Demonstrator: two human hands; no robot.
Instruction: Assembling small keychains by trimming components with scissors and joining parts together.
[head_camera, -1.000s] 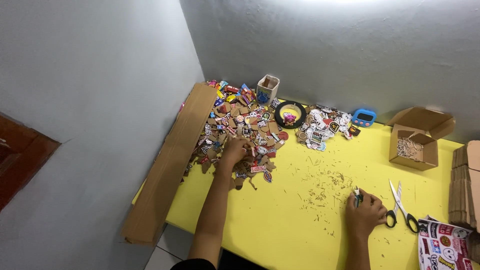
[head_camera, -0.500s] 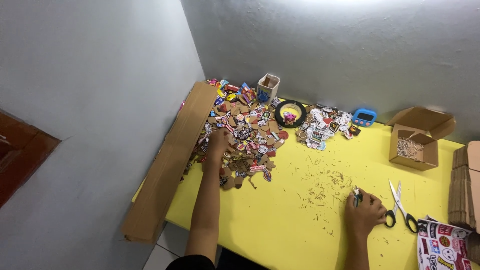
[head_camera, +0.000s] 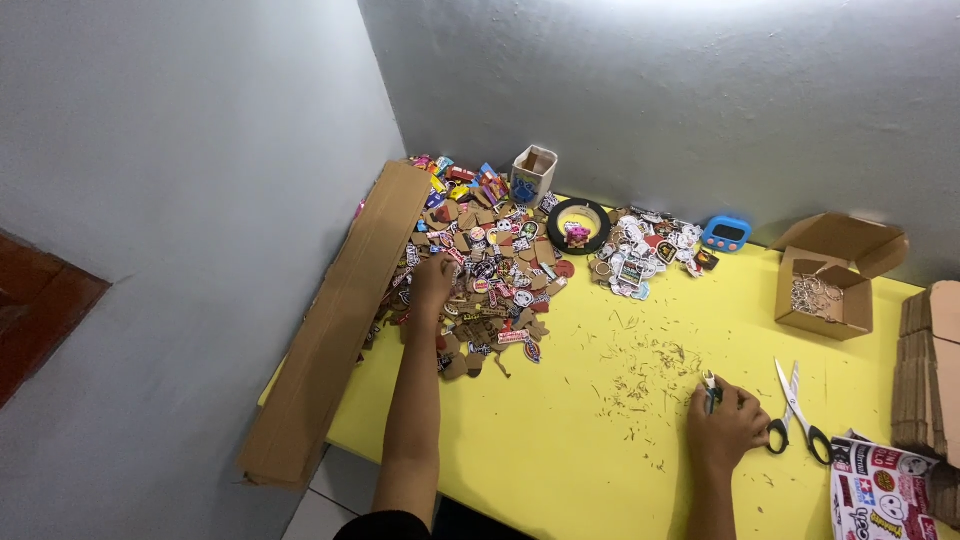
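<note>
Fingers (head_camera: 432, 268) of the left hand (head_camera: 433, 280): curled down into the heap of cut-out stickers (head_camera: 485, 270), touching the pieces at its left edge; whether they pinch one piece cannot be told, the hand covering its own grip. Arm stretched far forward, since the heap lies at the back left of the table (head_camera: 560, 450).

Right hand (head_camera: 727, 430): fingers closed around a small dark tool (head_camera: 710, 385), tip poking up above the knuckles; hand resting on the table near the front right, apparently parked there while the other reaches.

Heap of cut-out stickers: many small brown-backed and coloured pieces, spread loosely, banked against a long flat cardboard strip (head_camera: 335, 320) that stands along the table's left edge and seems to keep pieces from sliding off.

Second, smaller pile of stickers (head_camera: 650, 255): kept apart, to the right of a black tape roll (head_camera: 578, 226).

Scissors (head_camera: 797, 410): lying open just beside the right hand, within easy reach.

Paper trimmings (head_camera: 640, 370): fine scraps scattered mid-table, in front of the right hand.

Open cardboard box (head_camera: 825, 290): far right, holding metal rings.

Small white cup (head_camera: 533, 172) and blue timer (head_camera: 726, 233): set back against the wall.

Printed sticker sheet (head_camera: 880, 495): front right corner
</note>
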